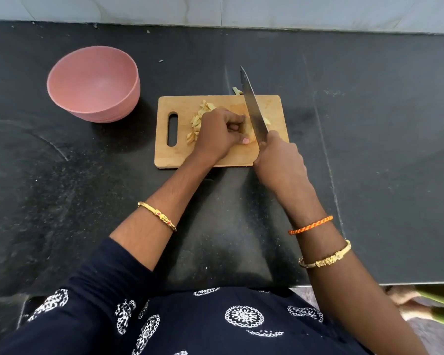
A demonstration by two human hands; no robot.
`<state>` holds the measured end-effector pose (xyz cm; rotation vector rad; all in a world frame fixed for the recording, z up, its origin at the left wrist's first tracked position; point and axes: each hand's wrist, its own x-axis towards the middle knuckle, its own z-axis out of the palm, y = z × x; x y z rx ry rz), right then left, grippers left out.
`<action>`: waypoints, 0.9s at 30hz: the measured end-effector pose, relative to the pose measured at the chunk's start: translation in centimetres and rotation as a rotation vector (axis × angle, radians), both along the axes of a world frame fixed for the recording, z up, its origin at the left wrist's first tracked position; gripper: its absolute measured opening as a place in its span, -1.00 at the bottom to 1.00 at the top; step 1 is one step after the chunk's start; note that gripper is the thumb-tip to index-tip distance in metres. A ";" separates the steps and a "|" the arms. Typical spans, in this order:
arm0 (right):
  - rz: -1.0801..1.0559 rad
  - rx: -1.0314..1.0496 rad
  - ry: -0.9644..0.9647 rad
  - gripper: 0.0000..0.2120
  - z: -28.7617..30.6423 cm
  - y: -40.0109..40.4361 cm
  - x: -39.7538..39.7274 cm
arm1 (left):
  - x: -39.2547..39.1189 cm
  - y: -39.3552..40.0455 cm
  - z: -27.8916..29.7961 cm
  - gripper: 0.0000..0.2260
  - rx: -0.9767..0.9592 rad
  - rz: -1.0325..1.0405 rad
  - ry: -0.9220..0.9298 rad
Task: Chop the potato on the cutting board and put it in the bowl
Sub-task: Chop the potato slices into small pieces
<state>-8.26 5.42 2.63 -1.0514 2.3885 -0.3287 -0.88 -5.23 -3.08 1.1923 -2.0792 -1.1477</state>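
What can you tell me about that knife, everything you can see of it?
The knife has a long, plain steel blade tapering to a point that aims away from the person. It slants over the wooden cutting board, against the potato piece that the left hand steadies. The right hand grips its handle, hiding it.

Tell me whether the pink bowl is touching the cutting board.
Apart. The head view shows a strip of dark counter between the pink bowl and the cutting board.
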 end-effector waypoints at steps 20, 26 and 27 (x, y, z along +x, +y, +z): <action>-0.040 -0.020 -0.059 -0.82 1.7 5.9 0.4 | 0.1 0.4 0.4 -0.49 0.039 0.016 -0.010; -0.014 -0.042 -0.074 -0.76 0.3 2.4 -0.2 | 0.0 0.5 0.4 -0.49 0.057 0.023 -0.013; -0.017 -0.039 -0.082 -0.76 0.2 2.2 -0.2 | 0.0 0.5 0.4 -0.49 0.057 0.025 -0.014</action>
